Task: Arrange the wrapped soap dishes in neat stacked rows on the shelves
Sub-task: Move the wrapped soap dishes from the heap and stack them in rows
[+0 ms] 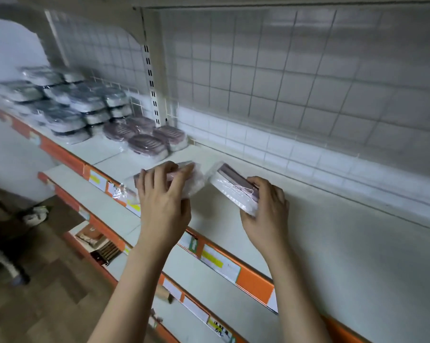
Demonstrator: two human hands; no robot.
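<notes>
Nearest, two bare forearms reaching up and forward over the orange shelf edge [252, 280] with its white and yellow price labels [220, 262]. Left hand [163, 194] curled over a wrapped pink soap dish [193, 179], fingers across its top and thumb underneath, held just above the white upper shelf [332, 231]. Right hand [266, 206] gripping a second wrapped soap dish [233, 189], tilted steeply on edge with its dark purple face turned up and left, thumb along the near side; touching the shelf or just clear of it, cannot tell. The two dishes close together but apart. Farther back and left on the same shelf, a small cluster of purple wrapped soap dishes [147, 142] in low stacks, just in front of the slotted upright post [153, 90]. Beyond those, taller stacks of dark grey wrapped soap dishes [65, 105] in rows toward the far left end, blurred. Behind everything, a wire grid back panel [283, 70]. Below left, lower shelves [85, 194] and a wooden floor [48, 293], out of focus.
</notes>
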